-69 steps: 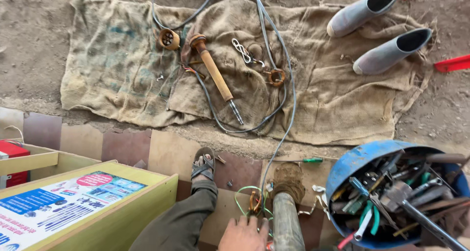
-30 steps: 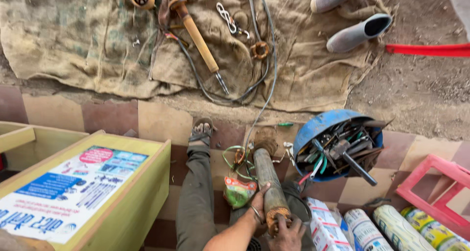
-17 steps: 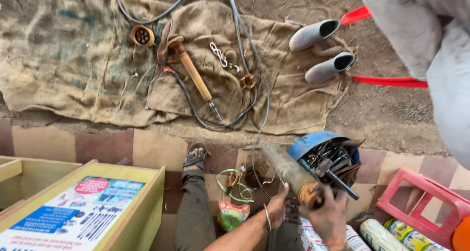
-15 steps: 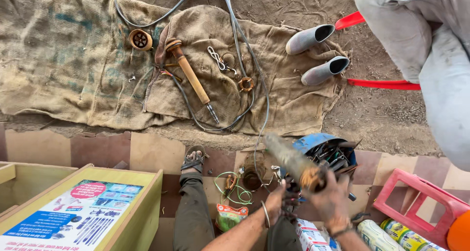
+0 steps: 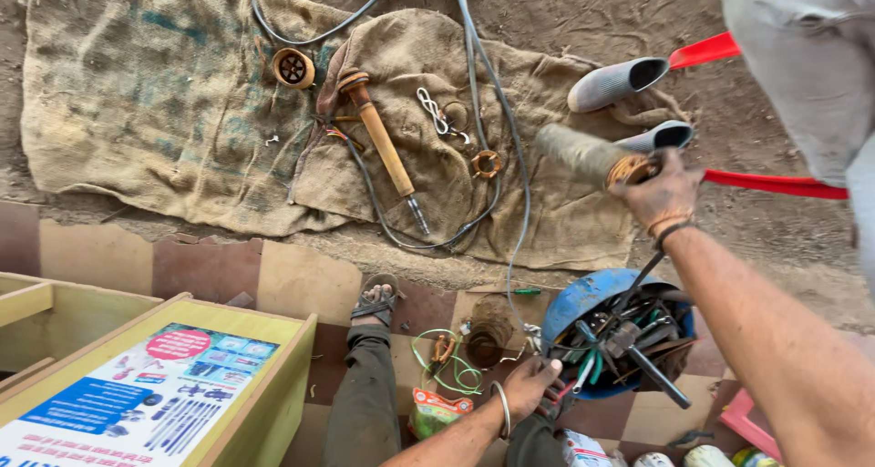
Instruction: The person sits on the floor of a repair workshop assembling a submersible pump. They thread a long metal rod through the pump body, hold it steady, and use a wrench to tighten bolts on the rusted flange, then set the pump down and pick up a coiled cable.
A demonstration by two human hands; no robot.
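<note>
The right hand grips a dusty metal tube, lifted high over the sack cloth. The left hand rests curled by the blue tool bucket. The heavy tube could slip and fall on the sandalled foot below.

Counts, head view:
- Hands: 2. Right hand at 2 o'clock is gripping 1 cylinder; left hand at 6 o'clock is resting by 1 blue tub of tools, too tangled to count.
- Boots: 2 grey, one at 1 o'clock, one just below.
- Sacks: 2 lying overlapped, larger at 10 o'clock, smaller near centre.
- On them: 1 shaft, 1 round bearing, 1 ring, 1 chain.
- Sandalled feet: 1.
- Wooden boxes: 1 at 8 o'clock.
</note>
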